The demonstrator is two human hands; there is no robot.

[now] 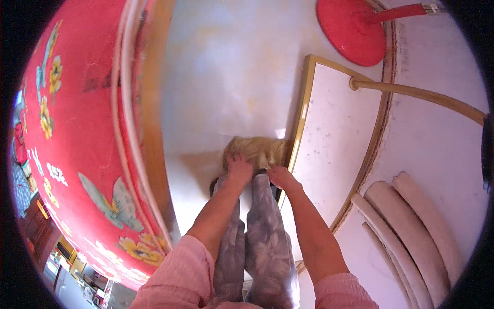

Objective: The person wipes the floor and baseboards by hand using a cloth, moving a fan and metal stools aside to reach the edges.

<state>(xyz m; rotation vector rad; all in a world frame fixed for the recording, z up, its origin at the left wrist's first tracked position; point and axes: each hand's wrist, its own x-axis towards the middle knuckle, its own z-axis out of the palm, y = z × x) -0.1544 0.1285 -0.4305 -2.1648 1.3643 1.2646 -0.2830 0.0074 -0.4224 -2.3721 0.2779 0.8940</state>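
Note:
A tan, shiny, crumpled soft bundle point(260, 147) lies on the pale floor in front of my feet; I cannot make out whether it is cloth or fur. My left hand point(240, 168) rests on its near left part with the fingers spread. At the near right edge of the bundle, my right hand point(280, 177) has its fingers bent in and closed on the edge, though the fingertips are partly hidden. Both arms reach down past my grey patterned trousers point(265, 232). Dark shoe edges show beside the hands.
On the left stands a bed with a red flowered cover point(77, 129) and a wooden side board point(154, 113). A white panel with a gold frame point(339, 118) is close on the right. Beyond it are a red round base point(355, 31) and curved beige pieces point(406, 226).

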